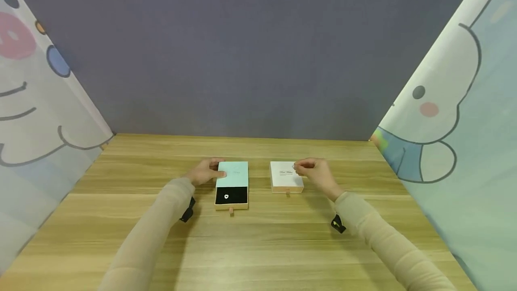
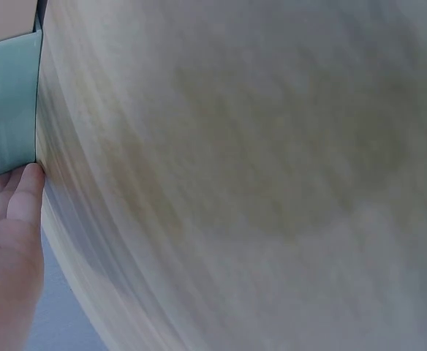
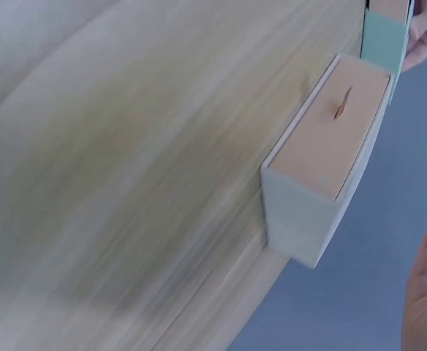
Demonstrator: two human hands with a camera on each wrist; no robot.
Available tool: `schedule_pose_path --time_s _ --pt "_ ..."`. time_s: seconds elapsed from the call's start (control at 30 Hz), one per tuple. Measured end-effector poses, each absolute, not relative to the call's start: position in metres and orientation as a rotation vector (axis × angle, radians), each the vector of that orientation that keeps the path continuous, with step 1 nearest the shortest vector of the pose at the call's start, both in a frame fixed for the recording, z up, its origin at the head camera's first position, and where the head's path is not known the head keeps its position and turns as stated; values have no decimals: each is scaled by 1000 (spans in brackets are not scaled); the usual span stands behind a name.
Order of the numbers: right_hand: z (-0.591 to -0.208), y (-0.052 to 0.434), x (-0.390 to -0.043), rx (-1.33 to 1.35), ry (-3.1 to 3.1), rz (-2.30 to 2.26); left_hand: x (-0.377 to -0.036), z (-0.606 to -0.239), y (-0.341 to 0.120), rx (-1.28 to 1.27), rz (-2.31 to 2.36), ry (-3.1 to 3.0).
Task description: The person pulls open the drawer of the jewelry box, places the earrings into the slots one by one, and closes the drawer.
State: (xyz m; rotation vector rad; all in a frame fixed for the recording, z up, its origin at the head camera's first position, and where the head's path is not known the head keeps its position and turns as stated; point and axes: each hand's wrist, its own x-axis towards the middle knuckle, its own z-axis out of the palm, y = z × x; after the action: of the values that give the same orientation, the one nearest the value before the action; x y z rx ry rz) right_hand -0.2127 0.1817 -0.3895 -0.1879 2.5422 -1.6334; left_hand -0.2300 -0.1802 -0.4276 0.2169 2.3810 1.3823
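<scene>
Head view: the left hand grips a mint-green cardboard drawer box on the wooden table, its black-lined tray slid out; the right hand pinches above a white box whose script is unreadable. Left wrist view: fingertips touch the mint sleeve. Right wrist view: the white box shows a peach drawer front

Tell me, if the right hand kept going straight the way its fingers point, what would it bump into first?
The right hand points left, over the white box. Beyond it, the mint box looks next, though height is unclear.

The light was soft and even from above, and my arms made weak shadows on the table. Both wrist views were blurred. My head view bent at its edges.
</scene>
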Motion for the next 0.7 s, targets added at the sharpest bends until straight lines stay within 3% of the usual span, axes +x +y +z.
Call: schedule_pose_path --time_s 0.7 --pt "-385 117 -200 -512 2454 -1544 -228 -426 -184 207 1385 2392"
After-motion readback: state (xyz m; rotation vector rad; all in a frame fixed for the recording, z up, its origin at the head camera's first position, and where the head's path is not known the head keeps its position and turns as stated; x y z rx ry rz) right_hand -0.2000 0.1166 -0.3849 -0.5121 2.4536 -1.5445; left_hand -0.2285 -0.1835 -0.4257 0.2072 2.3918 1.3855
